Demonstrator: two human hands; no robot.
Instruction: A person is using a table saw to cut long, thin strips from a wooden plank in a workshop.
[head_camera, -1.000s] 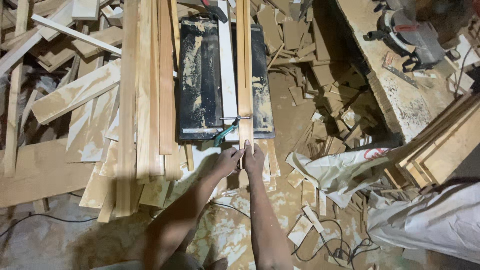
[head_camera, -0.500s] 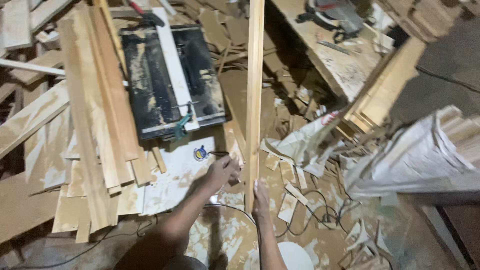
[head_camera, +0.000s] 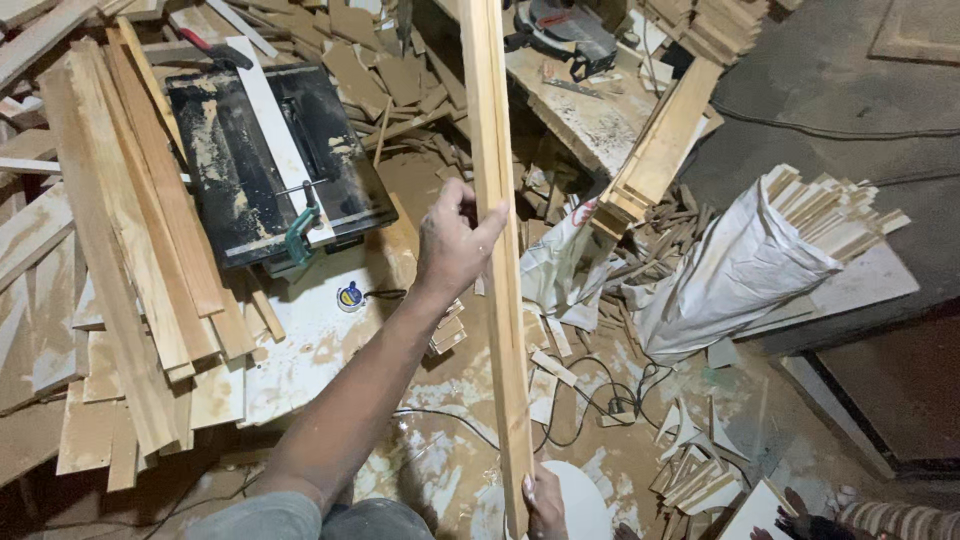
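A long, narrow wooden strip runs from the top of the view down to the bottom centre. My left hand grips it about midway, fingers wrapped round its left edge. My right hand holds its lower end at the bottom edge of the view, only partly visible. The strip hangs to the right of a black table saw, apart from it. A white fence bar lies across the saw top, with a green clamp at its near end.
Long planks are stacked left of the saw. A white sack of wood strips lies at the right, beside a stack of boards. A mitre saw sits at the top. Offcuts and cables litter the dusty floor.
The strip has come off the table saw and moved to the right. My left hand has slid up to its middle while my right hand stays at its lower end. The view swung right.
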